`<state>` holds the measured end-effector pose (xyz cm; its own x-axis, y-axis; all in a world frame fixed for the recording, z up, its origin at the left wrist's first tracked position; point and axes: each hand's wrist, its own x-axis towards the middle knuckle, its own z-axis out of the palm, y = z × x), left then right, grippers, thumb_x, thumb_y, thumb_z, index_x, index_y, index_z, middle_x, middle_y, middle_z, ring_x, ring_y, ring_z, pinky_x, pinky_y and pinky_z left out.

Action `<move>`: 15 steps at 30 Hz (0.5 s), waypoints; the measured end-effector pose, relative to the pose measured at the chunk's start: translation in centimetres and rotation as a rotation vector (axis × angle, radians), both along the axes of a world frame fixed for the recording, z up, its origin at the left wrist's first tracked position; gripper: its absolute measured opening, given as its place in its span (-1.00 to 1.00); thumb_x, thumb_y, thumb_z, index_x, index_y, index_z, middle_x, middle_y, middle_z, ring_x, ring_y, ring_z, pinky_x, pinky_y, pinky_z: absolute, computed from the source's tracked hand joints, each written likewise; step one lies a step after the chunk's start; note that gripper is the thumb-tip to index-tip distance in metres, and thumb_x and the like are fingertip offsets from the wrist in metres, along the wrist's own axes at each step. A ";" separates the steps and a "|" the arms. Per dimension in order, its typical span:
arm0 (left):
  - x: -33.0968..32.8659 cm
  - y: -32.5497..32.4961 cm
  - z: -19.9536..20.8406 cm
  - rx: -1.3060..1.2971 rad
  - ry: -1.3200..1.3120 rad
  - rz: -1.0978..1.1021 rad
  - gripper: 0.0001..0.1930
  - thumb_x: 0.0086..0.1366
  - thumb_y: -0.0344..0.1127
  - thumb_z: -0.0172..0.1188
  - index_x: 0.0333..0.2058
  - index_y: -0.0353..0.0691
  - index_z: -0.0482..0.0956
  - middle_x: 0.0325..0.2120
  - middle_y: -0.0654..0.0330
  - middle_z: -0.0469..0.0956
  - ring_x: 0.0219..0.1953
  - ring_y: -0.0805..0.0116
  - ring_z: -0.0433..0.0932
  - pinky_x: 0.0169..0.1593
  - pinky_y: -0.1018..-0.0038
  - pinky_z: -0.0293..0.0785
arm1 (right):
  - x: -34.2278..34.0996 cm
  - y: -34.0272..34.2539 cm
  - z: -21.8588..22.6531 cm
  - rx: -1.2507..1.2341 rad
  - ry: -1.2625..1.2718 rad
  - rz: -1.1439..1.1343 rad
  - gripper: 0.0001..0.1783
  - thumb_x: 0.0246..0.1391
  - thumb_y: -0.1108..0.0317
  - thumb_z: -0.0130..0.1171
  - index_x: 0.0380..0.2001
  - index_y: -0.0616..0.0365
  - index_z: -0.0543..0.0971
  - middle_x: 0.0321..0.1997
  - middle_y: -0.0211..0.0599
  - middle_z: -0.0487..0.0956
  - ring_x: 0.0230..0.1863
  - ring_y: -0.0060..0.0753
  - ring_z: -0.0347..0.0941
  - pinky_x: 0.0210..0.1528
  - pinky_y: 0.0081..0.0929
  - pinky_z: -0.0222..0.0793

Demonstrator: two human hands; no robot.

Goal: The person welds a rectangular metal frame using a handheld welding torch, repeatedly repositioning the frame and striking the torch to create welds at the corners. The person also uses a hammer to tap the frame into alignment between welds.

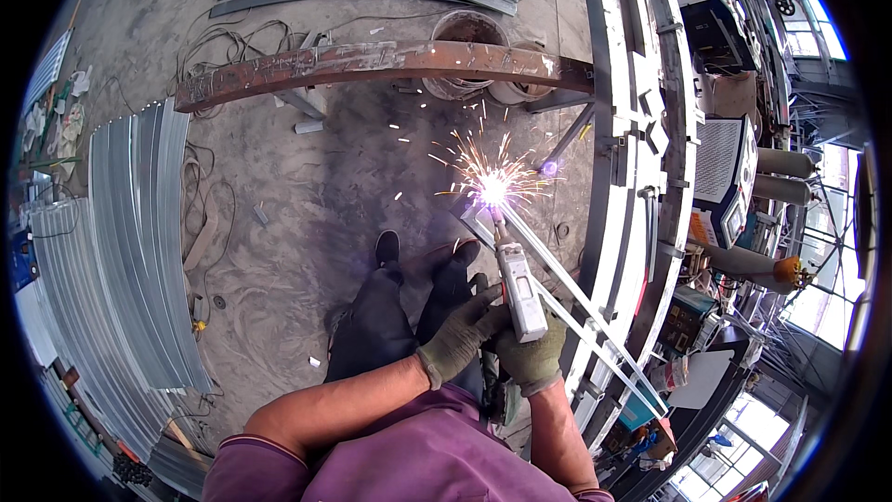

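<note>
My left hand, in a grey-green work glove, is closed around the left side of a white and silver handheld welding gun. The right hand, gloved the same way, wraps the rear of that gun, with its fingertips partly hidden under the body. Up front the nozzle points away from me, and a bright violet-white glare throws orange sparks where it meets the end of a narrow metal frame. The frame's long thin bars run from the glare toward the lower right. The glare hides the joint itself.
A rusty steel beam spans beyond the sparks, with a bucket behind it. To the right stands a long pale metal rail. Stacked grey metal sheets lie at left, near loose cables. Gas cylinders are far right.
</note>
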<state>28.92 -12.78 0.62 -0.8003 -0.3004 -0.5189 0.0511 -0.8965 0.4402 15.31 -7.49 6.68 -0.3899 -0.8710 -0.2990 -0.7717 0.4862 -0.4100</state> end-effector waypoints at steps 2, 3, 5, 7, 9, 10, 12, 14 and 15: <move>0.1 -0.1 0.0 0.013 0.021 -0.006 -0.38 0.62 0.10 0.13 0.52 0.04 0.32 0.24 0.32 0.53 0.22 0.50 0.52 0.29 0.41 0.50 | 0.0 0.0 0.3 0.025 -0.008 -0.002 -0.64 0.08 0.38 0.29 -0.02 0.10 0.71 -0.21 -0.09 0.73 -0.15 0.07 0.71 -0.14 -0.14 0.61; 0.1 -0.4 0.4 0.013 0.005 -0.020 -0.38 0.62 0.11 0.12 0.51 0.03 0.33 0.23 0.33 0.54 0.22 0.50 0.52 0.28 0.42 0.50 | 0.0 0.1 0.1 0.013 -0.007 -0.002 -0.64 0.08 0.38 0.29 -0.02 0.10 0.71 -0.21 -0.09 0.73 -0.14 0.07 0.71 -0.14 -0.14 0.61; 0.2 -0.2 0.1 0.004 -0.008 -0.043 -0.38 0.62 0.11 0.12 0.51 0.03 0.34 0.23 0.33 0.54 0.22 0.51 0.52 0.27 0.43 0.50 | 0.0 0.1 0.0 0.007 0.002 0.000 -0.64 0.08 0.37 0.29 -0.02 0.10 0.71 -0.20 -0.09 0.74 -0.14 0.07 0.71 -0.13 -0.13 0.61; 0.2 -0.1 0.0 0.003 -0.011 -0.054 -0.38 0.62 0.11 0.12 0.50 0.03 0.34 0.23 0.33 0.54 0.22 0.51 0.52 0.27 0.43 0.50 | 0.0 0.1 0.0 0.017 0.018 0.005 -0.64 0.07 0.36 0.29 -0.02 0.09 0.71 -0.19 -0.09 0.74 -0.13 0.07 0.71 -0.12 -0.13 0.61; 0.2 -0.2 0.1 0.009 -0.003 -0.058 -0.39 0.62 0.10 0.12 0.50 0.03 0.35 0.23 0.33 0.54 0.23 0.51 0.51 0.28 0.43 0.50 | 0.1 0.1 0.1 0.028 0.006 -0.001 -0.65 0.07 0.35 0.30 -0.03 0.08 0.72 -0.18 -0.10 0.74 -0.12 0.07 0.71 -0.12 -0.12 0.61; 0.3 -0.2 0.2 -0.020 -0.049 -0.085 -0.40 0.62 0.09 0.12 0.49 0.02 0.36 0.22 0.33 0.54 0.23 0.51 0.52 0.28 0.42 0.51 | 0.2 0.2 0.1 0.034 0.000 -0.005 -0.65 0.07 0.35 0.30 -0.04 0.08 0.73 -0.18 -0.11 0.74 -0.12 0.07 0.71 -0.12 -0.12 0.61; 0.2 0.0 0.2 0.010 0.021 -0.019 -0.42 0.62 0.08 0.12 0.48 0.03 0.38 0.22 0.33 0.55 0.21 0.51 0.54 0.26 0.42 0.54 | 0.1 0.4 0.1 0.074 -0.008 -0.007 -0.64 0.07 0.33 0.30 -0.03 0.07 0.73 -0.18 -0.12 0.75 -0.12 0.07 0.71 -0.12 -0.12 0.61; 0.2 0.2 0.3 0.015 0.014 -0.016 -0.42 0.62 0.08 0.13 0.48 0.03 0.39 0.21 0.34 0.56 0.20 0.51 0.55 0.23 0.43 0.55 | 0.0 0.7 0.1 0.093 -0.009 -0.006 -0.63 0.06 0.32 0.31 -0.01 0.05 0.73 -0.17 -0.12 0.75 -0.13 0.07 0.71 -0.12 -0.13 0.61; 0.2 0.1 0.5 0.017 0.010 -0.016 -0.42 0.62 0.08 0.13 0.47 0.03 0.40 0.21 0.34 0.56 0.19 0.51 0.56 0.22 0.44 0.56 | 0.0 0.8 0.0 0.090 -0.007 -0.005 -0.62 0.06 0.32 0.31 -0.01 0.04 0.73 -0.17 -0.13 0.75 -0.13 0.07 0.71 -0.12 -0.13 0.61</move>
<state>29.14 -12.70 1.08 -0.8103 -0.2785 -0.5157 0.0408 -0.9045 0.4244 15.27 -6.64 6.66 -0.3920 -0.8385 -0.3785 -0.7665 0.5252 -0.3696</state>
